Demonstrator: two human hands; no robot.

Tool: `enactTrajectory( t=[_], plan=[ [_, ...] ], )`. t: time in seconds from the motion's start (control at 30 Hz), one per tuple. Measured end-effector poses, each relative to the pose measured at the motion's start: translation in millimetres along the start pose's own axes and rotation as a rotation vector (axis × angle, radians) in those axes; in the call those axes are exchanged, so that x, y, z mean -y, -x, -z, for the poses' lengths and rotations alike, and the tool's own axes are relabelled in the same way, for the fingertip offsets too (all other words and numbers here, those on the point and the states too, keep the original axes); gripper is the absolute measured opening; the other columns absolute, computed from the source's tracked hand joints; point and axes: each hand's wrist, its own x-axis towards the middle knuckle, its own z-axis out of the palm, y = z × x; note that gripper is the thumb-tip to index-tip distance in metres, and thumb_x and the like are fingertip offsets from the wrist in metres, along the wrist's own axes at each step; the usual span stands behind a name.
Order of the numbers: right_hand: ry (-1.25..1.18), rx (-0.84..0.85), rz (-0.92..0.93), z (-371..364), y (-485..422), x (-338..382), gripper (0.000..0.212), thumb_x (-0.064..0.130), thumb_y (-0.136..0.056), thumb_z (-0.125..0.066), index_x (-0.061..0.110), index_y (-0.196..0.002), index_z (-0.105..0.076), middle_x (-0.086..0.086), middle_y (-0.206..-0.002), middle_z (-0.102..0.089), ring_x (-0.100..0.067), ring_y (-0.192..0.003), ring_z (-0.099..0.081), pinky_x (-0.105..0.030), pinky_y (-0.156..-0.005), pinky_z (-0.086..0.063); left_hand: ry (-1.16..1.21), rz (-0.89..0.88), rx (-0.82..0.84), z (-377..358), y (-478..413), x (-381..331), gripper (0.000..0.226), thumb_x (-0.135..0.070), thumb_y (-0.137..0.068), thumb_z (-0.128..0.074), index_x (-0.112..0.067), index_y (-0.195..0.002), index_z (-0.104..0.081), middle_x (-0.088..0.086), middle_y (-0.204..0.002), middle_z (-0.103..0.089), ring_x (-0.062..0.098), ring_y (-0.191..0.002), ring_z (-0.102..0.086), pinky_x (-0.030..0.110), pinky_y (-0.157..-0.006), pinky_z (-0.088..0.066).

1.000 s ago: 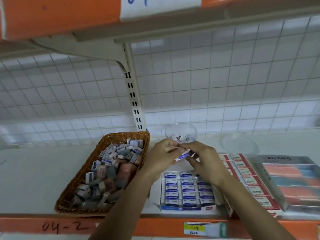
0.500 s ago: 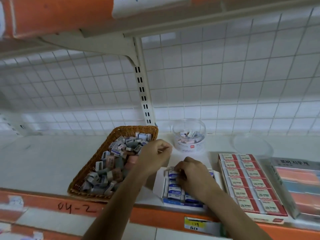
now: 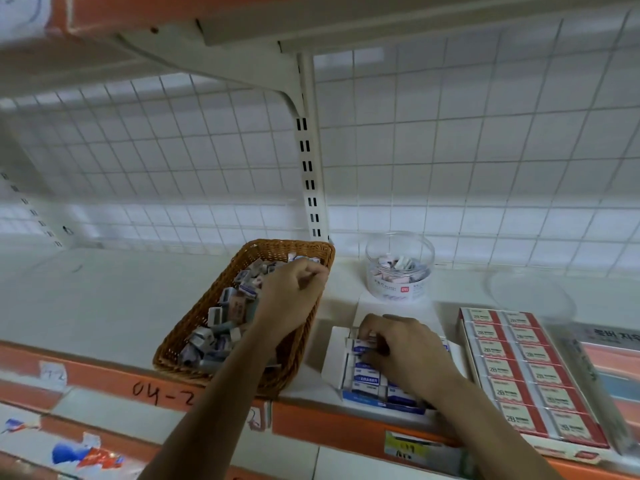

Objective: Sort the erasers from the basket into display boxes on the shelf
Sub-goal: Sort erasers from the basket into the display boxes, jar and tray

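Fingers (image 3: 372,332) of the right hand (image 3: 408,351) are curled down onto a blue eraser (image 3: 363,345) at the far end of the left column in the white box (image 3: 334,358), their tips bearing on it; the thumb is hidden under the hand. That box sits at the front edge of the shelf (image 3: 104,299), just right of the basket (image 3: 194,327), and rows of blue-labelled erasers lie flat in it. The left hand (image 3: 291,299) is over the far right part of the basket, knuckles up, with its fingers bent in narrow among the loose erasers (image 3: 225,306); whether they hold one cannot be told. The loose erasers lie heaped in all directions, most in sleeves, filling the wicker basket from near end to far end. Behind the white box stands a clear jar (image 3: 398,289) with small pale erasers inside, open at the top. To the right of the white box lies a red box (image 3: 519,375) with two columns of 2B erasers, packed flat. A clear lid (image 3: 530,299) lies beyond the red box, and another box (image 3: 609,358) with pink and blue contents sits at the far right, blurred. On the orange shelf edge a handwritten mark (image 3: 162,393) reads 04-2, and a yellow tag (image 3: 408,448) hangs below the white box.
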Motion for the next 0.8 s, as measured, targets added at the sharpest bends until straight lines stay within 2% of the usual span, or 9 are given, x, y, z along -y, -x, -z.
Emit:
enactTrajectory(
  t=[0.17,0.23,0.33,0.4,0.47,0.53,0.67,0.73,0.8],
  plan=[
    [0.015,0.004,-0.012,-4.3,-1.9,2.6,0.017,0.031,-0.087,-0.057,0.032,-0.103,-0.059,0.009,-0.101,-0.066,-0.016,-0.094,-0.061,-0.027,-0.076,-0.048,-0.087,0.002,-0.052,11.9,-13.8,7.4,0.012,-0.019,-0.093,-0.057,-0.017,-0.097,-0.068,-0.011,-0.089,-0.067,-0.006,-0.075,-0.057,-0.001,-0.064,-0.041],
    [-0.008,0.024,-0.011,-3.8,-3.7,3.6,0.017,0.033,-0.087,-0.058,0.033,-0.104,-0.062,0.010,-0.102,-0.067,-0.014,-0.094,-0.061,-0.026,-0.078,-0.048,-0.177,-0.019,-0.058,15.5,-22.4,13.9,0.014,-0.013,-0.093,-0.056,-0.012,-0.098,-0.069,-0.008,-0.093,-0.068,-0.004,-0.076,-0.056,-0.001,-0.063,-0.040],
    [-0.012,0.058,-0.008,1.7,-7.8,5.4,0.018,0.038,-0.089,-0.054,0.033,-0.101,-0.067,0.011,-0.099,-0.068,-0.011,-0.090,-0.062,-0.024,-0.077,-0.048,-0.339,-0.026,-0.063,14.4,-30.9,32.8,0.023,-0.004,-0.091,-0.052,-0.012,-0.107,-0.068,-0.001,-0.108,-0.068,0.005,-0.092,-0.057,0.006,-0.073,-0.037],
    [-0.002,0.045,-0.026,4.6,-14.2,9.1,0.019,0.035,-0.091,-0.052,0.030,-0.097,-0.069,0.009,-0.095,-0.068,-0.012,-0.086,-0.062,-0.026,-0.075,-0.049,-0.451,0.021,-0.017,10.6,-29.2,45.9,0.030,-0.002,-0.088,-0.053,-0.014,-0.113,-0.066,0.002,-0.116,-0.064,0.012,-0.103,-0.056,0.018,-0.084,-0.043],
    [-0.022,-0.010,-0.032,4.9,-24.9,15.8,0.018,0.030,-0.090,-0.052,0.026,-0.095,-0.068,0.007,-0.095,-0.068,-0.013,-0.085,-0.062,-0.029,-0.076,-0.050,-0.564,0.067,0.076,8.1,-26.3,52.8,0.035,-0.003,-0.085,-0.058,-0.017,-0.116,-0.065,0.003,-0.119,-0.063,0.017,-0.113,-0.051,0.028,-0.097,-0.042],
    [-0.035,-0.071,-0.008,3.4,-39.2,25.5,0.017,0.026,-0.090,-0.052,0.023,-0.097,-0.067,0.003,-0.095,-0.065,-0.014,-0.088,-0.059,-0.028,-0.079,-0.049,-0.666,0.087,0.088,7.9,-26.1,55.3,0.040,-0.010,-0.084,-0.060,-0.020,-0.122,-0.061,0.003,-0.127,-0.057,0.020,-0.122,-0.042,0.032,-0.105,-0.037],
    [-0.036,-0.137,0.040,0.1,-78.0,51.2,0.020,0.020,-0.091,-0.053,0.017,-0.107,-0.065,-0.002,-0.105,-0.061,-0.018,-0.103,-0.051,-0.025,-0.086,-0.041,-0.762,0.239,0.039,9.6,-24.4,59.8,0.052,-0.025,-0.088,-0.059,-0.019,-0.138,-0.044,0.005,-0.144,-0.039,0.027,-0.132,-0.030,0.039,-0.108,-0.030],
    [-0.018,-0.117,0.022,-4.9,-100.1,59.1,0.022,0.019,-0.090,-0.054,0.013,-0.110,-0.062,-0.005,-0.112,-0.060,-0.022,-0.109,-0.050,-0.030,-0.091,-0.043,-0.782,0.300,0.083,8.8,-22.6,63.5,0.054,-0.030,-0.087,-0.061,-0.017,-0.137,-0.045,0.008,-0.142,-0.039,0.028,-0.131,-0.033,0.041,-0.109,-0.032],
    [0.010,-0.035,-0.038,-11.2,-118.3,63.7,0.024,0.017,-0.088,-0.053,0.011,-0.111,-0.059,-0.008,-0.116,-0.058,-0.026,-0.113,-0.048,-0.037,-0.092,-0.045,-0.771,0.291,0.074,9.5,-21.8,66.0,0.047,-0.027,-0.087,-0.061,-0.019,-0.132,-0.050,0.007,-0.138,-0.044,0.026,-0.128,-0.039,0.040,-0.108,-0.035]
  ],
)
